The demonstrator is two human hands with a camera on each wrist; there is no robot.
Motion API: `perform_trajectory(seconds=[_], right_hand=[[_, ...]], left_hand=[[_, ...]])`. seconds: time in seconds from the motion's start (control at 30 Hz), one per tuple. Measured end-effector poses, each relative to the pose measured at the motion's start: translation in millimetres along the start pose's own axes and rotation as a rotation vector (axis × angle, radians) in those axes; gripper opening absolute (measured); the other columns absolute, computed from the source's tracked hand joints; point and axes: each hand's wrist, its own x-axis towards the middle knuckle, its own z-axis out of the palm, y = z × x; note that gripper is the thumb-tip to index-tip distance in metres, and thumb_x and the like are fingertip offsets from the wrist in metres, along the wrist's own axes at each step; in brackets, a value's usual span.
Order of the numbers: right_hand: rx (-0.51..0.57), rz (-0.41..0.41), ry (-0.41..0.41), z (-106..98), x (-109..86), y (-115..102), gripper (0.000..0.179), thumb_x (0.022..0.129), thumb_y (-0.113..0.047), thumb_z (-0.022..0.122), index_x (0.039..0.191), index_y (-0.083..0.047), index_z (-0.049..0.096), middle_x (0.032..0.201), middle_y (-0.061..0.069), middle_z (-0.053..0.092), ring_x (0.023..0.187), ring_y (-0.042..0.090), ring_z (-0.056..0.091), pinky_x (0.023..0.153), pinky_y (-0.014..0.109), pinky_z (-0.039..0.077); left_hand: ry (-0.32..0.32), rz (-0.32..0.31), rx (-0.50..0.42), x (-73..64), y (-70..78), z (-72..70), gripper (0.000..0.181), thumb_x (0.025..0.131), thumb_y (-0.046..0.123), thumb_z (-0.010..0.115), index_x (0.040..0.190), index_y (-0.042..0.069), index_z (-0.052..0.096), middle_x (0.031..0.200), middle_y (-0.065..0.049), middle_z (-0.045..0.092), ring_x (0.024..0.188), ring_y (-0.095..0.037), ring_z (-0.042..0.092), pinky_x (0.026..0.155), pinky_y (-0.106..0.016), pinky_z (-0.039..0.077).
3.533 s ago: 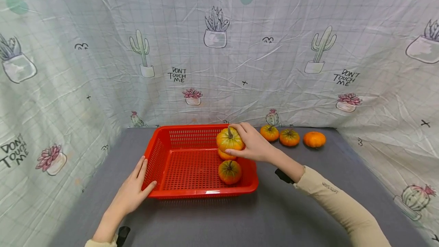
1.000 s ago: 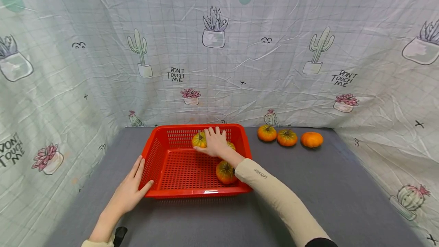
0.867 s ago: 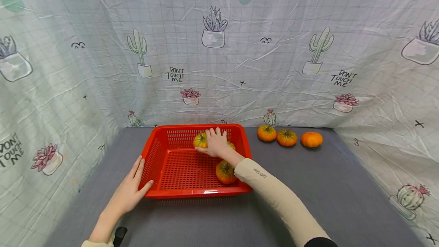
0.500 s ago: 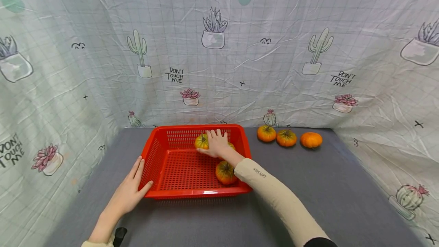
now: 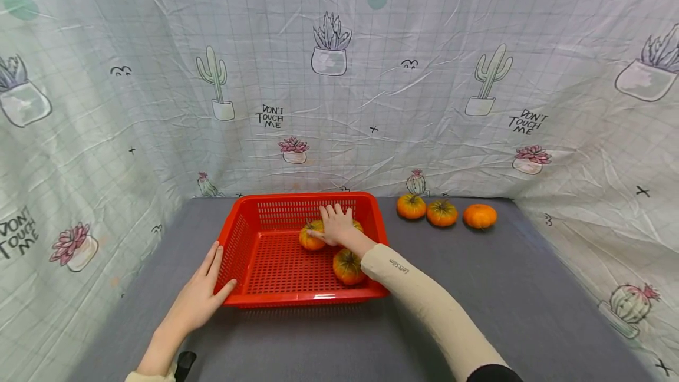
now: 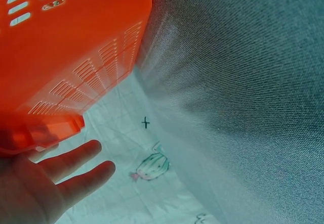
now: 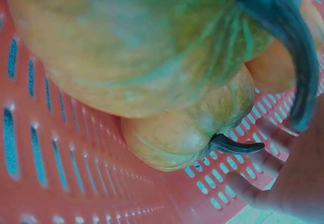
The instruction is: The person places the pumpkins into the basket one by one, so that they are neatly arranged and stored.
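Note:
My right hand (image 5: 339, 227) is inside the red plastic basket (image 5: 297, 298), fingers spread. A small orange-and-green pumpkin (image 5: 310, 239) lies on the basket floor just left of it, the thumb overlapping it in the head view. Another pumpkin (image 5: 358, 226) is partly hidden behind the hand, and a third (image 5: 347, 268) sits near the front right corner. In the right wrist view, the hand (image 7: 298, 178) has its fingertips apart from a pumpkin with a dark stem (image 7: 172, 138). My left hand (image 5: 198, 296) rests with straight fingers along the basket's left rim, its thumb by the front corner.
Three more pumpkins stand in a row at the back right of the grey table (image 5: 451, 287): one (image 5: 411, 207), a greener one (image 5: 442, 213) and a plain orange one (image 5: 480, 216). A cloth printed with cacti (image 5: 329, 105) hangs behind and at both sides.
The right hand carried a pumpkin from the basket's right side leftward. In the last half second that pumpkin has dropped lower onto the basket floor, out of the fingers. The left hand stays put.

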Motion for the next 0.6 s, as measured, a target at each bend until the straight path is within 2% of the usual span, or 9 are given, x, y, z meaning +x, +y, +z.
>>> perform_trajectory(seconds=[0.13,0.33,0.43,0.6], right_hand=[[-0.031,-0.044,-0.033,1.4,-0.2,-0.5,0.084,0.079,-0.073,0.028,0.143,-0.020,0.019,0.147,0.001,0.022,0.136,0.023,0.018,0.104,0.049,0.024],[-0.020,-0.125,-0.058,-1.3,-4.4,-0.9,0.088,0.071,-0.073,0.047,0.139,-0.022,0.025,0.143,0.003,0.026,0.133,0.023,0.023,0.101,0.048,0.028],[-0.014,-0.136,-0.063,-2.4,-5.7,-1.1,0.086,0.072,-0.069,0.051,0.139,-0.021,0.027,0.143,0.003,0.027,0.132,0.024,0.024,0.102,0.048,0.028],[-0.034,-0.125,-0.059,-1.2,-4.5,-1.1,0.080,0.077,-0.064,0.050,0.140,-0.020,0.026,0.144,0.004,0.026,0.134,0.024,0.022,0.103,0.047,0.028]], left_hand=[[0.003,0.006,0.002,-0.1,-0.7,0.5,0.075,0.087,0.033,0.053,0.141,-0.004,0.016,0.148,-0.018,0.012,0.123,-0.044,0.034,0.091,-0.057,0.036],[0.005,0.007,-0.002,-0.1,-0.6,0.8,0.075,0.087,0.032,0.053,0.141,-0.004,0.016,0.148,-0.018,0.013,0.123,-0.044,0.034,0.091,-0.057,0.036],[0.005,0.007,-0.005,-0.1,-0.3,0.4,0.075,0.087,0.033,0.052,0.141,-0.004,0.016,0.148,-0.018,0.012,0.123,-0.044,0.034,0.091,-0.057,0.036],[0.001,0.003,-0.008,0.0,-0.4,0.3,0.075,0.087,0.033,0.052,0.141,-0.004,0.016,0.148,-0.018,0.012,0.123,-0.044,0.034,0.092,-0.058,0.035]])
